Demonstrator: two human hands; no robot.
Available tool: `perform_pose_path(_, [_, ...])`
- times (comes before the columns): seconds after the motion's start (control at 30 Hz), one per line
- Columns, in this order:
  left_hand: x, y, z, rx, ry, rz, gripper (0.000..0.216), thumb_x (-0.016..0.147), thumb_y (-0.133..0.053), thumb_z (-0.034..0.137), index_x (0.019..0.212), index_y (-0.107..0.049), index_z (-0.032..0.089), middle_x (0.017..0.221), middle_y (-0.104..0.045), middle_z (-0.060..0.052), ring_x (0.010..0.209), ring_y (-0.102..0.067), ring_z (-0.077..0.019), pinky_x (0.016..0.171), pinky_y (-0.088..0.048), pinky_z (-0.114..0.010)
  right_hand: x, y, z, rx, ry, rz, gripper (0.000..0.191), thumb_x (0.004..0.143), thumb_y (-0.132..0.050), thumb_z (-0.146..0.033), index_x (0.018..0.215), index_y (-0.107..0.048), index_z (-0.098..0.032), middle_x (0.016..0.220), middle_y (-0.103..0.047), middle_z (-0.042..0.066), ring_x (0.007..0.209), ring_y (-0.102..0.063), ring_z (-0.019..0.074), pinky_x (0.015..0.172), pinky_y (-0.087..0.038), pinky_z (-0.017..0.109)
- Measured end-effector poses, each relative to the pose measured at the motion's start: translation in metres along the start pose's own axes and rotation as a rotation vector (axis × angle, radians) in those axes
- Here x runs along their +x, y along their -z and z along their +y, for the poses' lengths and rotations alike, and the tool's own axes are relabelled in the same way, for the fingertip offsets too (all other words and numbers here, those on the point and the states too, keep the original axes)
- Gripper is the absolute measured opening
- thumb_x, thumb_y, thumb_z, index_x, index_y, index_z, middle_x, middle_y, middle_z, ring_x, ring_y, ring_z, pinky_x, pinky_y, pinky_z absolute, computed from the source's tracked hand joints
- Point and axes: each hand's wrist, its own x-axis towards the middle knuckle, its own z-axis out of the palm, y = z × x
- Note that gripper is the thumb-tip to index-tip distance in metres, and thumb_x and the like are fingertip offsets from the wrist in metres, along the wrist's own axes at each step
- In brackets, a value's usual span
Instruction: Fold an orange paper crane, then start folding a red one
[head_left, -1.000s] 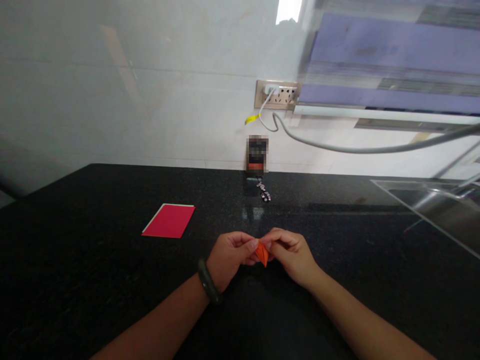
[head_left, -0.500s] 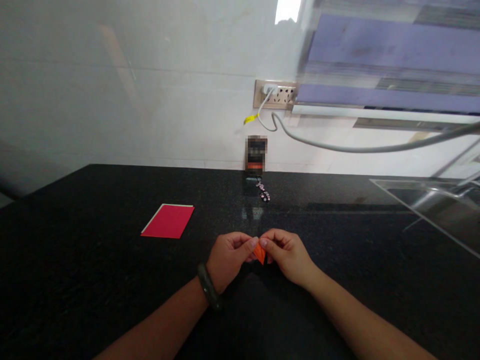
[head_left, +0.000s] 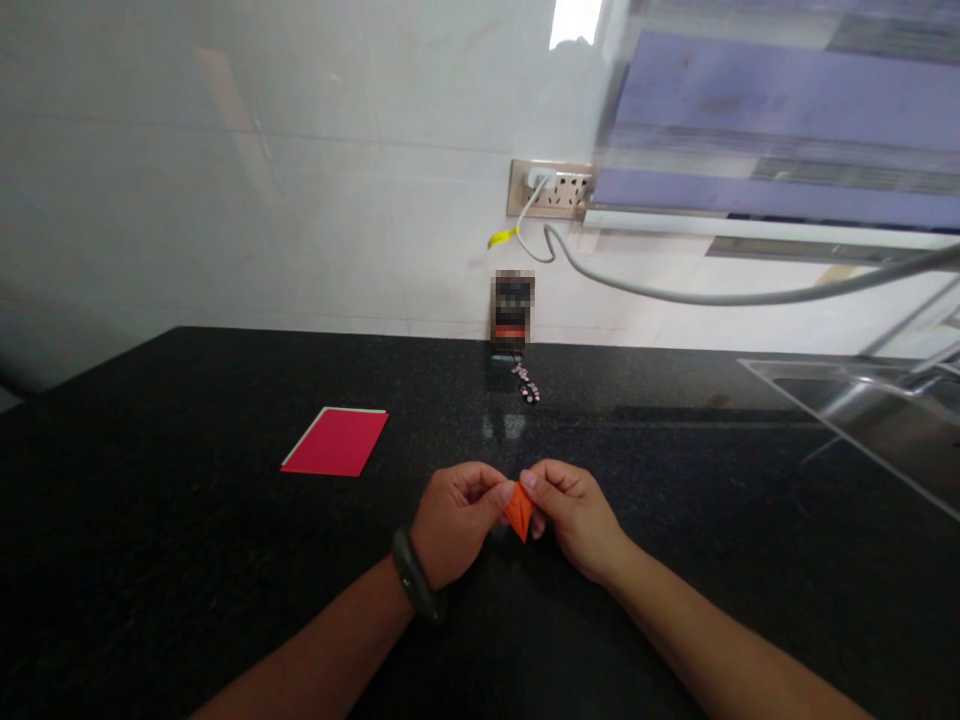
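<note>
Leftmost, red sheets [head_left: 335, 442] lie flat toward the desk's [head_left: 187, 400] left end, a white edge showing. Next, the left hand [head_left: 459, 525], a dark bangle [head_left: 417, 575] on its wrist, pinches an orange folded piece [head_left: 519, 512], its point showing more than half a second ago. Behind, at the desk's back edge, an upright dark item [head_left: 512, 305] is blurred past reading. The right hand's [head_left: 574, 515] fingers grip the piece's other side. Rightmost, a sink [head_left: 892, 430] cuts into the desk, its contents unclear.
</note>
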Motion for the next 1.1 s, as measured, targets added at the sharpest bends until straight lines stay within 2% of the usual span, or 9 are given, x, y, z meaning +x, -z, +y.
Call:
perform_pose_path(0.17, [0.0, 0.002, -0.001, 0.032, -0.03, 0.025, 0.017, 0.072, -0.057, 0.027, 0.063, -0.058, 0.012, 0.055, -0.058, 0.0, 0.051, -0.052, -0.0096, 0.05, -0.041, -0.02, 0.0, 0.001, 0.001, -0.049, 0.021, -0.073, 0.025, 0.074, -0.059, -0.039, 0.07, -0.052, -0.015, 0.054, -0.052, -0.003, 0.043, -0.044, 0.0068, 0.043, -0.034, 0.02])
perform_pose_path(0.3, [0.001, 0.002, -0.004, 0.096, -0.05, 0.006, 0.019, 0.074, -0.053, 0.028, 0.065, -0.057, 0.012, 0.057, -0.058, -0.001, 0.053, -0.053, -0.011, 0.052, -0.042, -0.023, 0.0, 0.004, 0.002, -0.105, 0.014, -0.084, 0.025, 0.075, -0.057, -0.039, 0.072, -0.052, -0.015, 0.054, -0.051, -0.003, 0.043, -0.043, 0.0066, 0.042, -0.035, 0.019])
perform_pose_path(0.43, [0.001, 0.001, -0.008, 0.182, -0.075, 0.017, 0.02, 0.077, -0.05, 0.029, 0.066, -0.057, 0.013, 0.057, -0.057, -0.001, 0.053, -0.052, -0.0116, 0.053, -0.041, -0.023, -0.001, 0.003, 0.002, -0.15, 0.03, -0.064, 0.025, 0.076, -0.056, -0.039, 0.069, -0.052, -0.016, 0.053, -0.051, -0.003, 0.043, -0.044, 0.0071, 0.042, -0.035, 0.019])
perform_pose_path(0.6, [0.002, 0.001, -0.006, 0.156, -0.073, 0.022, 0.021, 0.077, -0.051, 0.028, 0.064, -0.057, 0.013, 0.056, -0.057, 0.0, 0.053, -0.052, -0.0106, 0.053, -0.041, -0.022, -0.001, 0.0, -0.002, -0.133, 0.042, -0.026, 0.024, 0.076, -0.056, -0.036, 0.066, -0.054, -0.015, 0.052, -0.053, -0.002, 0.045, -0.046, 0.0078, 0.044, -0.037, 0.02])
perform_pose_path(0.7, [0.004, 0.0, -0.005, 0.078, -0.003, 0.044, 0.019, 0.076, -0.052, 0.03, 0.073, -0.059, 0.013, 0.06, -0.059, 0.0, 0.055, -0.055, -0.0106, 0.055, -0.043, -0.022, 0.001, 0.003, -0.002, -0.148, 0.063, 0.061, 0.022, 0.075, -0.057, -0.034, 0.065, -0.058, -0.015, 0.053, -0.055, -0.001, 0.044, -0.046, 0.0083, 0.043, -0.038, 0.021])
perform_pose_path(0.8, [0.007, 0.0, -0.004, -0.043, 0.151, 0.097, 0.027, 0.077, -0.051, 0.037, 0.088, -0.058, 0.013, 0.068, -0.063, -0.002, 0.057, -0.058, -0.011, 0.055, -0.045, -0.022, 0.004, 0.01, -0.003, -0.278, 0.257, 0.227, 0.013, 0.074, -0.059, -0.028, 0.069, -0.065, -0.017, 0.066, -0.06, 0.002, 0.054, -0.053, 0.0109, 0.05, -0.044, 0.023])
perform_pose_path(0.87, [0.008, -0.001, -0.004, -0.133, 0.262, 0.084, 0.037, 0.077, -0.047, 0.046, 0.087, -0.058, 0.012, 0.067, -0.064, -0.004, 0.055, -0.059, -0.0114, 0.053, -0.045, -0.022, 0.004, 0.014, -0.003, -0.385, 0.417, 0.251, 0.009, 0.074, -0.059, -0.022, 0.076, -0.068, -0.021, 0.073, -0.063, 0.003, 0.067, -0.058, 0.0142, 0.062, -0.048, 0.027])
perform_pose_path(0.97, [0.008, -0.001, -0.005, -0.274, 0.338, -0.026, 0.047, 0.077, -0.043, 0.054, 0.08, -0.059, 0.01, 0.064, -0.065, -0.007, 0.054, -0.06, -0.0121, 0.052, -0.044, -0.022, 0.002, 0.015, -0.005, -0.503, 0.556, 0.161, 0.016, 0.077, -0.056, -0.018, 0.084, -0.069, -0.025, 0.085, -0.064, 0.004, 0.08, -0.06, 0.016, 0.072, -0.049, 0.031])
perform_pose_path(1.1, [0.006, 0.002, -0.006, -0.329, 0.267, -0.072, 0.034, 0.073, -0.056, 0.044, 0.078, -0.062, 0.011, 0.068, -0.066, -0.005, 0.059, -0.06, -0.0101, 0.057, -0.045, -0.02, -0.001, 0.012, -0.007, -0.587, 0.616, 0.042, 0.022, 0.078, -0.053, -0.017, 0.092, -0.067, -0.026, 0.097, -0.062, 0.005, 0.09, -0.059, 0.0171, 0.079, -0.049, 0.033])
